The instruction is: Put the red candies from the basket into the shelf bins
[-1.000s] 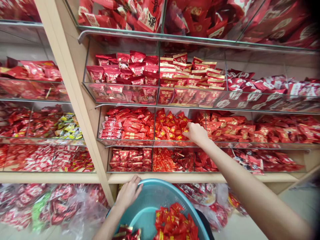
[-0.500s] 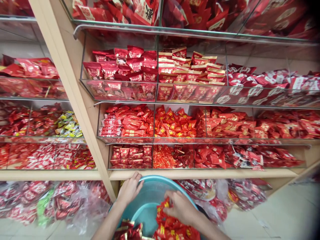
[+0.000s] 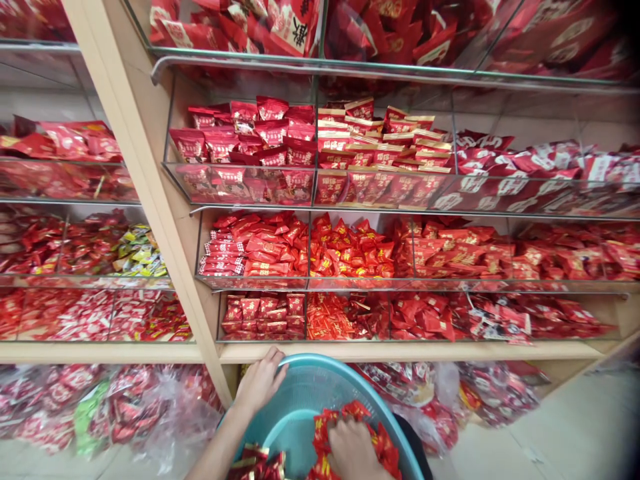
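A turquoise plastic basin (image 3: 295, 373) stands before the shelves, tilted toward me. My left hand (image 3: 261, 380) grips its rim at the upper left, fingers hooked over the edge. Inside, on the right, lies a heap of bright red candy packets (image 3: 323, 427) with yellow lettering. My right hand (image 3: 353, 448) is down in that heap, fingers bent around packets, their tips hidden. Darker red packets with gold ends (image 3: 257, 461) lie in the basin's lower left, apart from my right hand.
Glass-fronted shelves (image 3: 400, 283) full of red-wrapped sweets rise ahead, split by dividers. A slanting wooden post (image 3: 145, 180) parts them from the left-hand shelves. Clear bags of sweets (image 3: 135, 413) sit on the floor below, with more bags (image 3: 493, 393) right of the basin.
My right hand has moved down and slightly left, from the upper side of the red packets into the heap. My left hand stays on the rim. The view has shifted slightly.
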`<action>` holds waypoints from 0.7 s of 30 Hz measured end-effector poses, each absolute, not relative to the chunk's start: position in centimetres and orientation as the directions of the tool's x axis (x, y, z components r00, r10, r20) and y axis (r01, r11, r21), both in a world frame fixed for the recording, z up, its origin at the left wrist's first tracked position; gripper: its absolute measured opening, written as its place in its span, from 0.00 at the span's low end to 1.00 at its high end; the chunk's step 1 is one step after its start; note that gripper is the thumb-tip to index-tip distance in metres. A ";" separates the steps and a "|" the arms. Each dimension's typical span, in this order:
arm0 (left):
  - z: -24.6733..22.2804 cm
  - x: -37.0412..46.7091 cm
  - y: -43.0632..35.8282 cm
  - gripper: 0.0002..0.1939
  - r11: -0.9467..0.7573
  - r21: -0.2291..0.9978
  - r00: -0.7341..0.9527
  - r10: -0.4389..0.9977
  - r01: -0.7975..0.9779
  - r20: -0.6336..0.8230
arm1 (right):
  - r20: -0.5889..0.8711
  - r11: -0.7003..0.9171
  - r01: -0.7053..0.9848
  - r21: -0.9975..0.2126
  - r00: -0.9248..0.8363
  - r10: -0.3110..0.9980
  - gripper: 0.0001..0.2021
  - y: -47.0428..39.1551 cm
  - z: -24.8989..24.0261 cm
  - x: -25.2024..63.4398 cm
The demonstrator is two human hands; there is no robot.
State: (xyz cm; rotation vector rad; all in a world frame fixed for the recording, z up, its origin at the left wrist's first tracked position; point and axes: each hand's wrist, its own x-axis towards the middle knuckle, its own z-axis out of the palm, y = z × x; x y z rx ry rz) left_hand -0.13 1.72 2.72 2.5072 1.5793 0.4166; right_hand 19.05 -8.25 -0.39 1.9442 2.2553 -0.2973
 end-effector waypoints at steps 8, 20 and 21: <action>3.0 0.0 1.6 0.17 -0.407 0.284 0.388 0.913 0.868 0.125 | -0.169 0.092 0.996 0.009 -0.089 0.981 0.11 -8.3 -1.8 18.8; 4.1 0.6 0.8 0.18 -0.364 0.246 0.356 0.931 0.898 0.078 | -0.143 0.046 0.997 -0.062 -0.054 0.988 0.13 -8.6 -0.6 18.9; 4.1 0.6 0.7 0.18 -0.361 0.240 0.353 0.933 0.901 0.074 | -0.143 0.043 0.997 -0.069 -0.052 0.988 0.13 -8.8 -0.5 18.9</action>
